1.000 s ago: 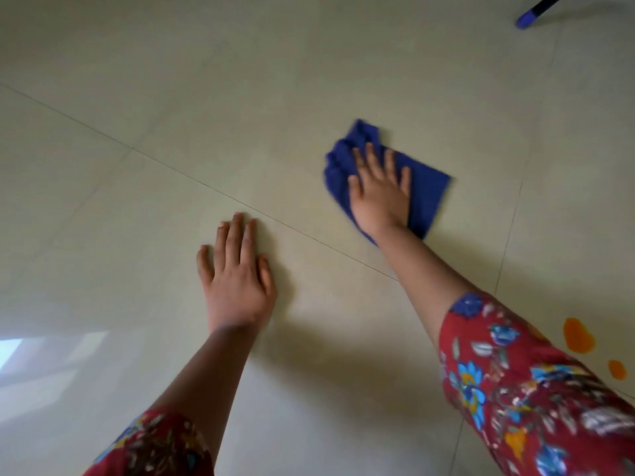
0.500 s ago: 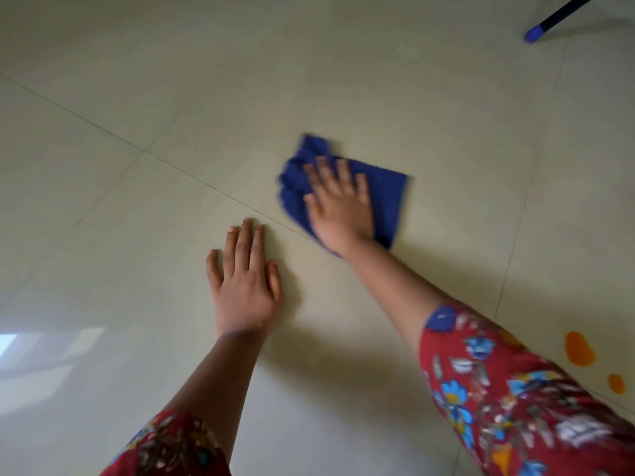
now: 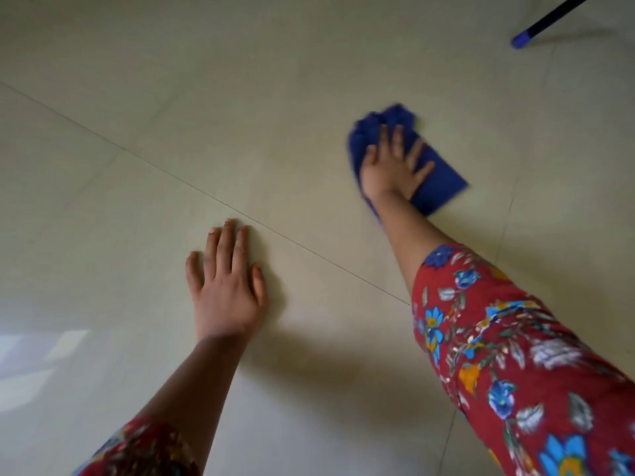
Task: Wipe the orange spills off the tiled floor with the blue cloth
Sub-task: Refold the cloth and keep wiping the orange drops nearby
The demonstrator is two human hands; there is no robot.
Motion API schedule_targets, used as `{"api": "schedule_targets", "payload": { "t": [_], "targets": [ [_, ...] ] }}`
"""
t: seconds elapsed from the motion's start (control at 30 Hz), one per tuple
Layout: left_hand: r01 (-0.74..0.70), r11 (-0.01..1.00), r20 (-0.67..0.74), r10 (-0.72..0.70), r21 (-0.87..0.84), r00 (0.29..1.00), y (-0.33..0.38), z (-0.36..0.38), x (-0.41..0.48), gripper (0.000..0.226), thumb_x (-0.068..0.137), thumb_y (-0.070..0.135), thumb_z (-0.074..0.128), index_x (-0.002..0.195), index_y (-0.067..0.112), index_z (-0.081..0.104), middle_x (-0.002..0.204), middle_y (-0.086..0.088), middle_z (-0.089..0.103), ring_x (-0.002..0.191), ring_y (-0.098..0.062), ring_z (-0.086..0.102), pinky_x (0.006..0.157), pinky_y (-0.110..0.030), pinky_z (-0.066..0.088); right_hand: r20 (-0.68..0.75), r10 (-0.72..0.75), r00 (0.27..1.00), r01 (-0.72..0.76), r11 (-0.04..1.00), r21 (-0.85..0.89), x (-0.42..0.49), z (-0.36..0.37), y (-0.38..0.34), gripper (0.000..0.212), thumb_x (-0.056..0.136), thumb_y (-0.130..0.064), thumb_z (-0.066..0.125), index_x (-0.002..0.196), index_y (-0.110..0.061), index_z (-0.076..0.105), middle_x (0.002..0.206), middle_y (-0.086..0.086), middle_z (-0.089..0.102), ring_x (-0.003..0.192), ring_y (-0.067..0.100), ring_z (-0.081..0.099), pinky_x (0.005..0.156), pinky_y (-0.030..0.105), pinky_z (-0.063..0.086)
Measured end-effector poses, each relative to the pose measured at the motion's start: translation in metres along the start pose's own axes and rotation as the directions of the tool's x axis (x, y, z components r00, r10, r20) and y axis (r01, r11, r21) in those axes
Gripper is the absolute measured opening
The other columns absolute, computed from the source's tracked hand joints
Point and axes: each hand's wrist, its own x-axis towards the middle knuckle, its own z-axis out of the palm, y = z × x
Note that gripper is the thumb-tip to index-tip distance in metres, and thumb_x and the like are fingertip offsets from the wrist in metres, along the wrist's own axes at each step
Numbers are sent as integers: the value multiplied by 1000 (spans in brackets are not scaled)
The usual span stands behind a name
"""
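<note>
The step in hand looks like the wiping itself: the right hand [image 3: 391, 166] lies flat on the blue cloth [image 3: 436, 187], fingers spread wide and pressing it to the tiled floor [image 3: 240, 97] rather than gripping it. The cloth is bunched beyond the fingertips and runs out flat to the right of the palm, and its edges are blurred, which suggests it is being rubbed across the tile. No orange spill shows anywhere in this view, neither around the cloth nor under the patterned red sleeve [image 3: 498, 338] that covers the lower right of the frame, so how much of the job is done cannot be judged from here. The left hand [image 3: 223, 286] rests palm down on the bare floor, well apart from the cloth and nearer the person, fingers close together and holding nothing; it reads as a prop for the body's weight, its fingertips just short of a thin tile joint [image 3: 171, 176] that runs between it and the cloth. Far beyond the cloth, a dark pole with a blue tip [image 3: 522, 39] touches the floor. The next move probably calls for finding any remaining orange marks, then sliding the cloth onto them with the palm kept flat and firm, so it drags over the liquid instead of riding up.
</note>
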Motion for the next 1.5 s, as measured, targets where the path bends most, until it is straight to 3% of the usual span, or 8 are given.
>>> {"api": "schedule_targets", "payload": {
  "t": [0.27,0.47,0.63,0.77,0.9,1.13,1.4,1.5],
  "targets": [
    [3,1000,25,-3,0,1000,-1,-3,0,62,94,38,23,153,18,21,162,-1,17,149,-20,10,119,-49,9,145,-764,628,776,628,-52,-99,33,-104,51,102,-47,25,152,-40,17,161,-17,12,149,14,8,119,48,5],
    [-10,1000,7,10,-8,1000,0,-3,0,62,94,38,23,153,20,19,162,1,14,150,-19,8,119,-47,8,32,-133,991,134,991,-28,37,-6,-12,55,99,-56,19,152,-45,8,162,-16,1,150,24,-3,106,74,-3],
    [-2,1000,8,2,1,1000,0,-1,1,63,93,36,24,153,19,18,162,1,13,149,-20,9,118,-49,8,14,303,953,-303,951,58,40,-15,72,57,100,-54,12,153,-40,0,163,-10,-6,149,28,-8,107,73,-3],
    [-6,1000,19,6,1,1000,0,-2,1,64,93,38,22,154,19,17,162,0,13,150,-20,8,118,-50,9,-20,-68,998,69,996,49,-4,0,22,55,102,-47,20,154,-35,8,163,-10,2,150,21,0,116,60,0],
    [-16,1000,12,16,-21,1000,1,-4,0,64,92,39,23,153,20,20,162,-1,15,149,-21,10,118,-49,9,31,-602,798,603,796,-55,-114,17,29,56,99,-50,23,152,-35,23,161,-13,18,149,19,14,118,49,13],
    [-11,1000,-15,11,-28,1000,1,-1,0,63,93,36,26,153,20,21,162,-1,17,149,-21,11,117,-49,8,-64,187,980,-185,982,38,-58,-6,113,54,102,-49,20,154,-37,11,163,-12,4,150,19,1,118,55,3],
    [-7,1000,-14,7,-12,1000,-1,-1,0,62,93,37,27,152,20,22,162,0,17,149,-20,11,118,-48,10,27,-631,775,631,774,-53,-159,28,29,55,98,-47,21,151,-32,27,160,-11,22,148,20,18,119,44,13],
    [-11,1000,-11,11,-13,1000,-1,-1,0,62,93,37,28,153,20,21,162,1,16,149,-20,10,118,-48,9,-11,-466,885,464,882,-86,-157,20,98,55,98,-49,22,151,-35,27,159,-12,21,148,19,20,117,47,18]
  ]
}}
